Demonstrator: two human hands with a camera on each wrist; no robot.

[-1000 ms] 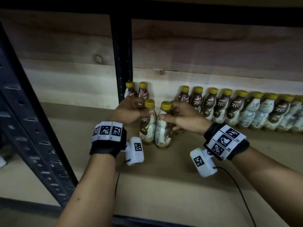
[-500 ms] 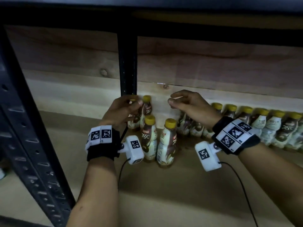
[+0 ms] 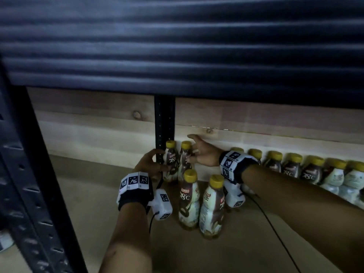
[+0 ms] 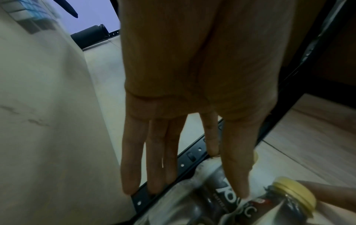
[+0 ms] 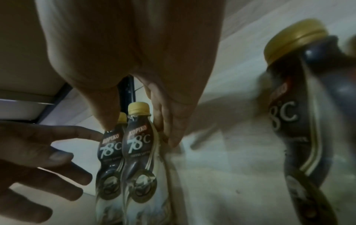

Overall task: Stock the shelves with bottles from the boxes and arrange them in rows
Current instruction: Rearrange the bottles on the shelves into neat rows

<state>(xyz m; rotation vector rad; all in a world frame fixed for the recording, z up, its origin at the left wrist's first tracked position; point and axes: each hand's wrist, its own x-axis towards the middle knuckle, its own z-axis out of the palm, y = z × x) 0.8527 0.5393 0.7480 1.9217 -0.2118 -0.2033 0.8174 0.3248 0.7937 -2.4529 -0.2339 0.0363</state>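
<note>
Two yellow-capped Kopiko coffee bottles stand side by side at the back of the wooden shelf (image 3: 88, 203): the left back bottle (image 3: 171, 161) and the right back bottle (image 3: 184, 160). My left hand (image 3: 157, 160) lies against the left one with straight fingers, its thumb (image 4: 237, 175) on the label. My right hand (image 3: 194, 148) is spread open along the right one's far side (image 5: 138, 143). In front stand a pair of bottles (image 3: 189, 198), untouched. A row of bottles (image 3: 291, 168) lines the back wall to the right.
A black upright post (image 3: 164, 119) stands directly behind the left back bottle. The dark beam of the upper shelf (image 3: 177, 46) fills the top of the head view. A perforated front upright (image 3: 29, 174) slants down on the left. Bare shelf board lies left of my hands.
Both hands let go of the front pair and reached back to the two bottles by the post. My right hand dropped from above the row to the right back bottle's side.
</note>
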